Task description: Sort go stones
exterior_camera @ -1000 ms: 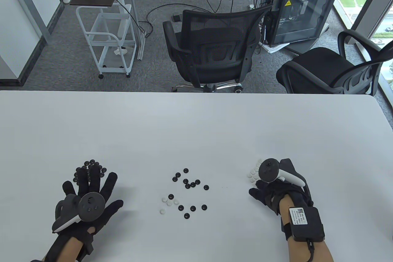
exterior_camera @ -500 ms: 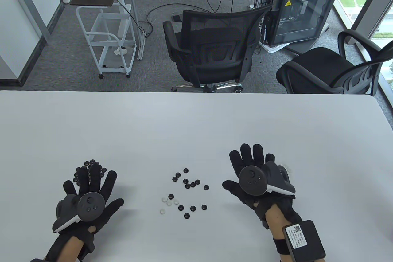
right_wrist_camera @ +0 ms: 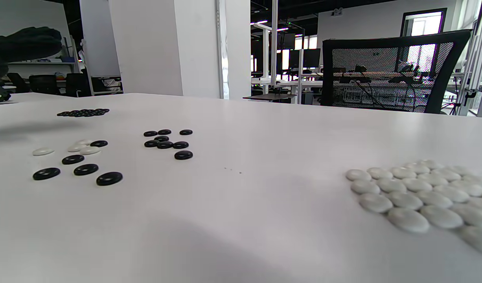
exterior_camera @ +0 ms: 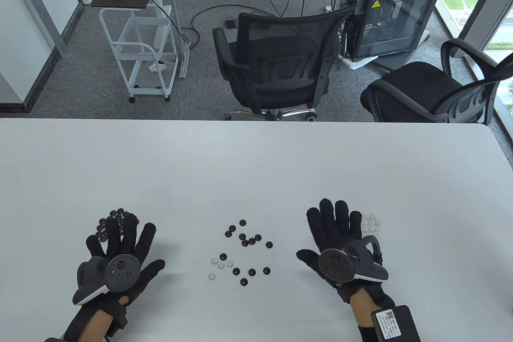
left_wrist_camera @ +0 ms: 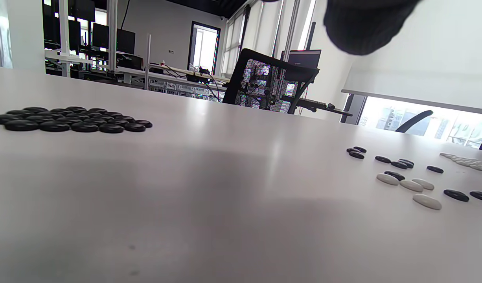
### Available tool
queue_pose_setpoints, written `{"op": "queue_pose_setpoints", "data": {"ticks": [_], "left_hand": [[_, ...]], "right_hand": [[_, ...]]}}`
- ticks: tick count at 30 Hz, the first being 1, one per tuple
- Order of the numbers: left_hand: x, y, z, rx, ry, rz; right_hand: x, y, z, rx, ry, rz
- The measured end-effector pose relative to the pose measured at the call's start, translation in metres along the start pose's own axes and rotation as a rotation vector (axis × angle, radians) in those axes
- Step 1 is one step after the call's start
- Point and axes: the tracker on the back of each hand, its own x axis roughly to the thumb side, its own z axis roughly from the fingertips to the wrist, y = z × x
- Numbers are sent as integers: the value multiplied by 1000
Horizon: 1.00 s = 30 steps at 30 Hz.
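A mixed scatter of black stones and a few white stones lies at the table's front middle, also in the right wrist view. A pile of black stones sits just beyond my left hand and shows in the left wrist view. A pile of white stones lies beside my right hand and shows in the right wrist view. Both hands are open, fingers spread, palms down over the table, holding nothing.
The white table stretches far back. Two black office chairs and a white cart stand beyond its far edge.
My right hand left the white pile, opened and spread its fingers, then drew back toward me, uncovering the white stones. My left hand slid slightly back from the black pile.
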Motion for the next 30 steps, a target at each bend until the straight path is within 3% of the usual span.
{"op": "queue_pose_setpoints", "data": {"ticks": [1, 3, 18, 21, 23, 27, 30], "left_hand": [[0, 0, 0, -3, 2, 2], [-3, -1, -1, -27, 22, -1], [-3, -1, -5, -25, 17, -7], [-3, 23, -12, 109, 16, -36], [-2, 46, -21, 133, 23, -13], [-7, 95, -55, 35, 92, 8], [-13, 114, -95, -154, 145, 126]], "right_hand": [[-2, 5, 2, -8, 6, -23], [-3, 12, 6, 81, 27, -94], [-14, 13, 11, 48, 56, -81], [-17, 10, 13, 30, 73, -93], [-19, 10, 14, 32, 82, -96], [-24, 12, 15, 48, 77, -168], [-26, 13, 15, 55, 87, -187]]}}
